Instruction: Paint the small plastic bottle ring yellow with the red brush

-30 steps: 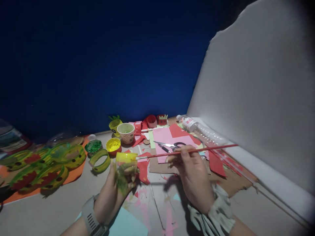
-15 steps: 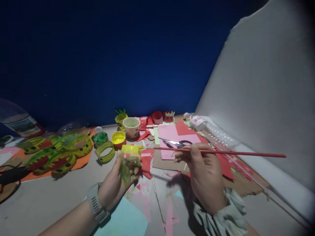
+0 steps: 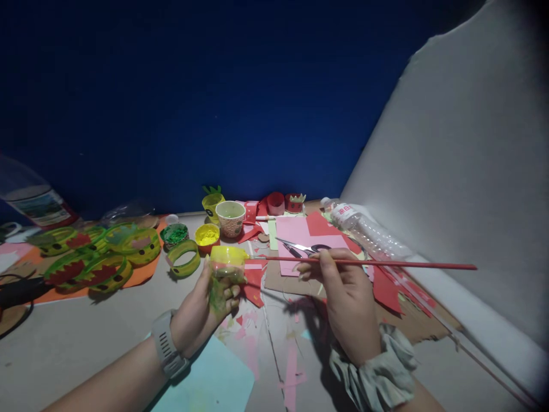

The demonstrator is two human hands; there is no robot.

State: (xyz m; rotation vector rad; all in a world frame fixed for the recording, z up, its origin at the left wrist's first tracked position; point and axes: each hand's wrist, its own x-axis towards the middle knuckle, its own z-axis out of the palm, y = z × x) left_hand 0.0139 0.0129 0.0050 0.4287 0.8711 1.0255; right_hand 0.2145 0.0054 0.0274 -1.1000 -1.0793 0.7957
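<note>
Holding a small clear cup (image 3: 227,268) with a yellow-painted rim, the left hand (image 3: 201,312) is wrapping its fingers closed around the cup's lower part, just above the tabletop (image 3: 86,337). The right hand (image 3: 345,297) is pinching a long red paintbrush (image 3: 364,262) shut between thumb and fingers, with the brush lying level and its tip touching the cup's rim. Behind the cup, paint pots (image 3: 207,236), a paper cup (image 3: 230,217) and scissors (image 3: 302,248) are crowding the tabletop up to the dark blue wall. To the cup's left, green and red painted rings (image 3: 94,260) are lying on orange paper. To its right, a plastic bottle (image 3: 364,229) is lying along a slanting grey board that is closing that side. Nearer than the cup, bare tabletop and a pale blue sheet (image 3: 210,380) are leaving open room. Dim light is blurring what the cup contains, and green smears are showing on the left fingers.
</note>
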